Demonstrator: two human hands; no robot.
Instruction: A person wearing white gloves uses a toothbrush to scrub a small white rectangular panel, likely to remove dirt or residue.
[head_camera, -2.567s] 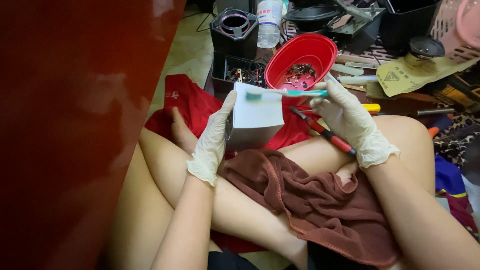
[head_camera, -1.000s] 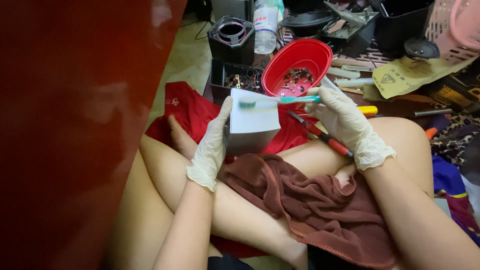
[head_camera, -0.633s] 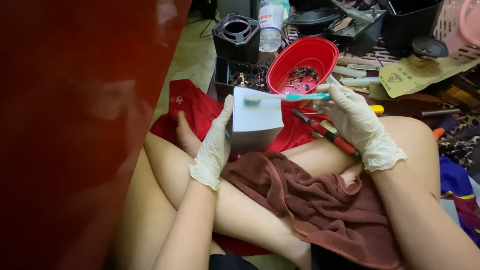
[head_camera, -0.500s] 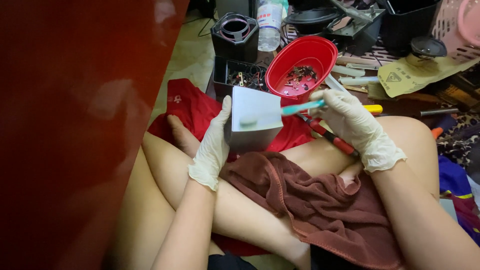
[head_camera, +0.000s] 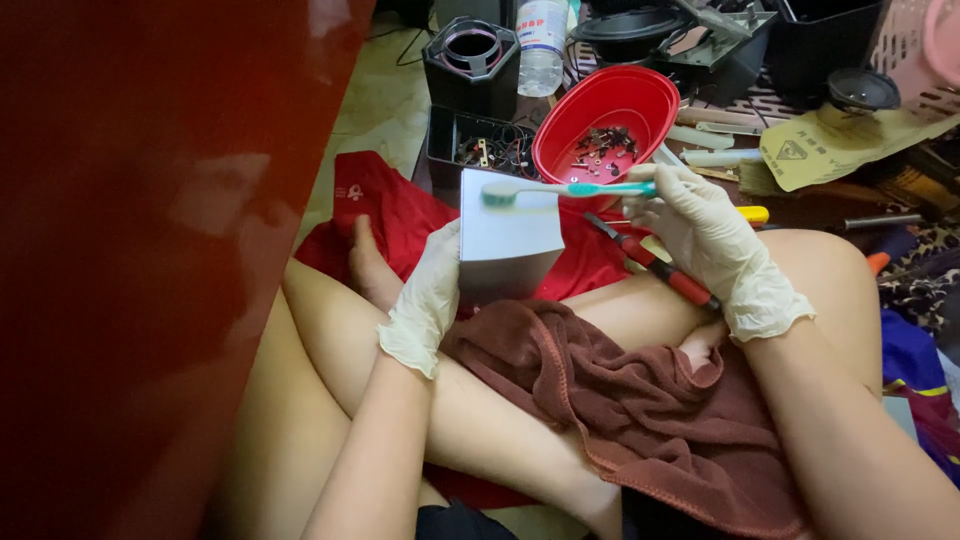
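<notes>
1. The left hand (head_camera: 428, 290), in a pale glove, grips the white box-like part (head_camera: 508, 235) from its left side; its fingers (head_camera: 446, 262) are curled against that side, with the box just to the right of them, held upright above the lap
2. The right hand (head_camera: 705, 232), also gloved, pinches the handle end of a teal and white toothbrush (head_camera: 565, 190); its fingers (head_camera: 655, 185) are pressed together on the handle
3. The toothbrush runs leftward from the right hand's fingers, roughly level, and its bristle head rests at the top left edge of the white box
4. A brown towel (head_camera: 620, 400) lies over the lap, below both hands and just under the box
5. A red bowl (head_camera: 640, 100) with small dark bits inside stands on the floor just beyond the right hand's fingers
6. A red-handled tool (head_camera: 655, 262) lies below the right hand's fingers, slanting across the thigh and the red cloth (head_camera: 385, 205)
7. Beyond the left hand's fingers sit a dark tray of small parts (head_camera: 480, 148), a black hexagonal housing (head_camera: 472, 52) and a clear plastic bottle (head_camera: 542, 45)
8. A large red panel (head_camera: 150, 250) fills the space well to the left of the left hand
</notes>
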